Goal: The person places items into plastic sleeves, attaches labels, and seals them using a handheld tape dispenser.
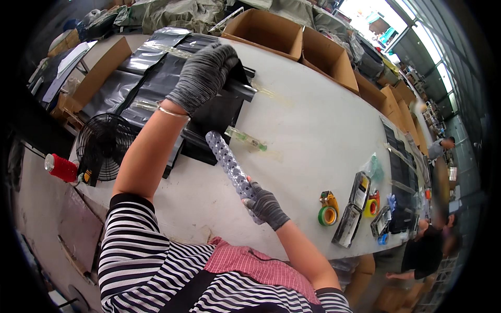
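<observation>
The right hand (266, 207), in a grey glove, has its fingers closed around the near end of a patterned silvery roll (229, 161); the thumb lies along the side, and the roll slants away over the white table (300, 125), its far end near the black plastic sheeting (216, 116). The left hand (202, 81), gloved too, is beyond the roll's far end, its fingers bent and close together over a raised part of the sheeting. Its fingertips are hidden, so I cannot tell whether they pinch it.

Just past the roll's far end, a clear tape strip (248, 139) with green marks lies on the table. Right of the roll are a green tape dispenser (327, 213), then a long black case (352, 211) standing open, its contents too small to tell, and a yellow tape roll (371, 208) beside it. Well beyond the roll, along the table's far edge, stand an open cardboard box (267, 34) and a second carton (329, 60), bare brown inner walls showing in both. Left of the roll is a black fan (104, 143).
</observation>
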The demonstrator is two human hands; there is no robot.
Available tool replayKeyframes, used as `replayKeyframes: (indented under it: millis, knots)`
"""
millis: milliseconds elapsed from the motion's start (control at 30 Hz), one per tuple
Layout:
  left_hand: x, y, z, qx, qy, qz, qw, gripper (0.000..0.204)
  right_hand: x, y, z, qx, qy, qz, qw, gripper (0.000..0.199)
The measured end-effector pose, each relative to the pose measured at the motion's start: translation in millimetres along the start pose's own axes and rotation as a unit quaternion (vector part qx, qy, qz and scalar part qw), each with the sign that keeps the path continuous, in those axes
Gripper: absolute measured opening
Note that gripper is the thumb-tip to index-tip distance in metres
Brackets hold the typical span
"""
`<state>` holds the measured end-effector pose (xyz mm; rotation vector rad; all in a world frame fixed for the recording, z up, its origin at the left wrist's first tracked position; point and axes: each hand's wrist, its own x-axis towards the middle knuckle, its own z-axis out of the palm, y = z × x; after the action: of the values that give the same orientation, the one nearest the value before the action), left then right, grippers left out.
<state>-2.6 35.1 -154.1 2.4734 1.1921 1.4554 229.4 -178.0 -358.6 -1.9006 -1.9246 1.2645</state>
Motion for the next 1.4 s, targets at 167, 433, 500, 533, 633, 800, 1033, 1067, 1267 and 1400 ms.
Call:
replayKeyframes:
  millis: [167, 433, 500, 533, 633, 800, 1033, 1067, 1267, 1400]
  knots:
    - [10.4, 79.7, -32.0, -0.14, 0.117, 0.078, 0.98, 0.009, -26.2, -2.2, -54.4, 0.09, 0.177, -0.115, 0.973, 0.083]
    - [-74.0, 112.3, 69.9, -0.139, 0.074, 0.077, 0.985, 0.01, -90.9, 63.0, -121.6, 0.139, 0.298, -0.097, 0.939, 0.08]
    - [-124.9, 113.7, 120.2, -0.121, -0.024, 0.005, 0.992, 0.014, -127.7, 111.0, -89.3, 0.11, 0.305, -0.058, 0.944, 0.08]
    - [-158.9, 113.5, 149.8, -0.145, -0.059, -0.03, 0.987, 0.013, -151.8, 123.7, -75.5, 0.121, 0.296, -0.013, 0.947, 0.08]
    - [-248.8, 99.4, 225.4, -0.089, -0.28, -0.126, 0.948, 0.011, -200.4, 168.4, -18.7, 0.146, 0.302, -0.005, 0.942, 0.079]
    - [-289.3, 112.7, 254.2, 0.071, -0.429, -0.01, 0.9, 0.014, -253.3, 173.5, 25.9, 0.177, 0.267, 0.024, 0.947, 0.075]
    - [-296.7, 58.6, 268.7, -0.35, -0.472, -0.368, 0.72, 0.012, -221.3, 214.0, 64.3, 0.008, 0.237, -0.065, 0.969, 0.071]
    - [-288.6, 63.0, 264.5, -0.431, -0.417, -0.487, 0.635, 0.012, -221.0, 217.5, 63.8, -0.016, 0.221, -0.049, 0.974, 0.071]
    - [-295.6, 56.9, 247.2, -0.269, -0.394, -0.277, 0.834, 0.011, -220.3, 215.1, 39.8, -0.118, 0.137, 0.011, 0.983, 0.072]
    - [-274.0, 114.2, 223.1, -0.033, -0.365, 0.027, 0.93, 0.012, -220.6, 211.2, 33.4, 0.467, -0.013, 0.089, 0.879, 0.077]
